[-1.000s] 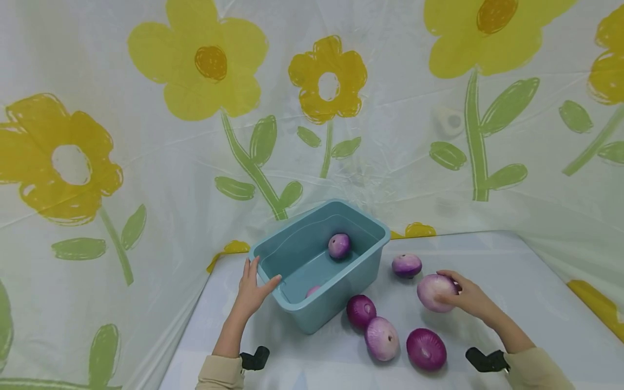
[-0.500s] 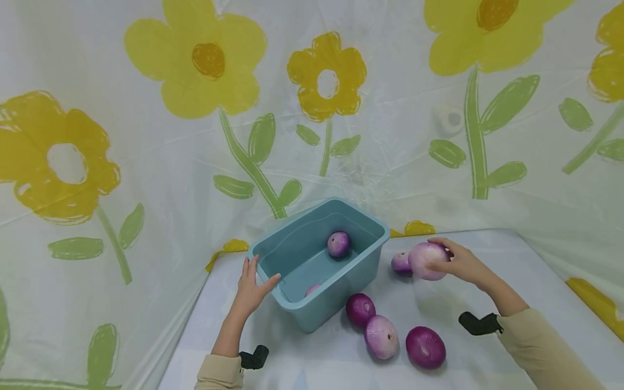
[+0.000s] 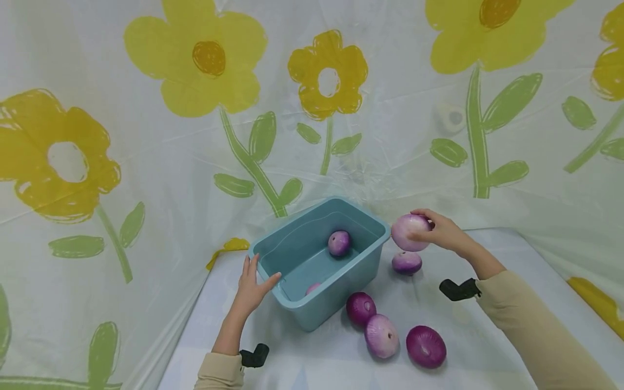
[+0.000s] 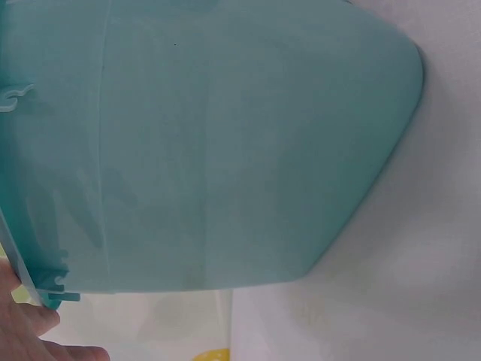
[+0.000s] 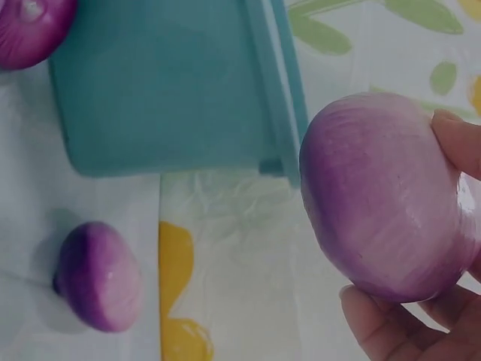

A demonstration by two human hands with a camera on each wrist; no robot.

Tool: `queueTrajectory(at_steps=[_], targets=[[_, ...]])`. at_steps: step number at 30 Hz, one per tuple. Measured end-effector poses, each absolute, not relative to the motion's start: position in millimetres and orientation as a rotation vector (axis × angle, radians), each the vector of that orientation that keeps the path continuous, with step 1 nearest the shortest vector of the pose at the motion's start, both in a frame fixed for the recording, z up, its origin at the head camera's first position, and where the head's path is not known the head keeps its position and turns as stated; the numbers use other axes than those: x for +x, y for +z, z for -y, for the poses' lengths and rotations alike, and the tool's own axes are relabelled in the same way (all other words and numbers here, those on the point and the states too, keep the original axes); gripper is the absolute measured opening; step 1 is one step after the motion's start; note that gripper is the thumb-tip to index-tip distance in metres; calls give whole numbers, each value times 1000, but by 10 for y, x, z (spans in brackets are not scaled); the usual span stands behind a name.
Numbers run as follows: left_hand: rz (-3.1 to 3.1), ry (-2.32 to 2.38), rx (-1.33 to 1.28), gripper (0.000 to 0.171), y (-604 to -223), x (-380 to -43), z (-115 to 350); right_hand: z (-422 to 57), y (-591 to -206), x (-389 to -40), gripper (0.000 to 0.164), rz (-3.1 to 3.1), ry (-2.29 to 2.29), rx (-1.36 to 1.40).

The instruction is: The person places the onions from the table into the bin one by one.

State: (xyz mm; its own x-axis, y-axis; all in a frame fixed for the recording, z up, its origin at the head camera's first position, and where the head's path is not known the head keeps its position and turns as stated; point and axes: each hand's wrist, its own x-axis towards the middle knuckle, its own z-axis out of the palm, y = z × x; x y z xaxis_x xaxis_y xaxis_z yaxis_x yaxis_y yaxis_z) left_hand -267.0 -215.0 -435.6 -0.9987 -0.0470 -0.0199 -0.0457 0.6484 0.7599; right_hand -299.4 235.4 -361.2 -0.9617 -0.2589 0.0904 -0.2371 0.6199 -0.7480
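Observation:
My right hand [image 3: 441, 230] grips a pale purple onion [image 3: 409, 233] between thumb and fingers, holding it up just right of the bin's right corner. In the right wrist view this onion [image 5: 383, 199] looms large, with fingertips at its lower side. My left hand [image 3: 251, 295] rests with spread, fairly straight fingers at the left end of the blue-green plastic bin [image 3: 331, 290]. From the left wrist, fingers [image 4: 37, 320] show at the bin's rim. One onion [image 3: 339, 244] lies inside toward the back; another [image 3: 313, 288] is mostly hidden by the near wall.
Below the held onion, a small purple onion [image 3: 407, 262] sits on the white-covered table [image 3: 473, 303]. In front of the bin are a dark purple onion [image 3: 361, 310], a pale one [image 3: 382, 336] beside it, and another dark one [image 3: 426, 346]. A flower-printed curtain [image 3: 390, 135] hangs behind.
My right hand has raised the pale onion from the right side of the table and carried it up and left toward the bin's rim. My left hand has stayed in place.

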Motion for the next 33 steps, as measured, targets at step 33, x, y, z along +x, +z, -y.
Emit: queueTrajectory(at_steps=[33], targets=[[2840,-1317,81,86,-4343,-2666,2145,-1224,-3394,-3538,66,-2816,-1185,-435]])
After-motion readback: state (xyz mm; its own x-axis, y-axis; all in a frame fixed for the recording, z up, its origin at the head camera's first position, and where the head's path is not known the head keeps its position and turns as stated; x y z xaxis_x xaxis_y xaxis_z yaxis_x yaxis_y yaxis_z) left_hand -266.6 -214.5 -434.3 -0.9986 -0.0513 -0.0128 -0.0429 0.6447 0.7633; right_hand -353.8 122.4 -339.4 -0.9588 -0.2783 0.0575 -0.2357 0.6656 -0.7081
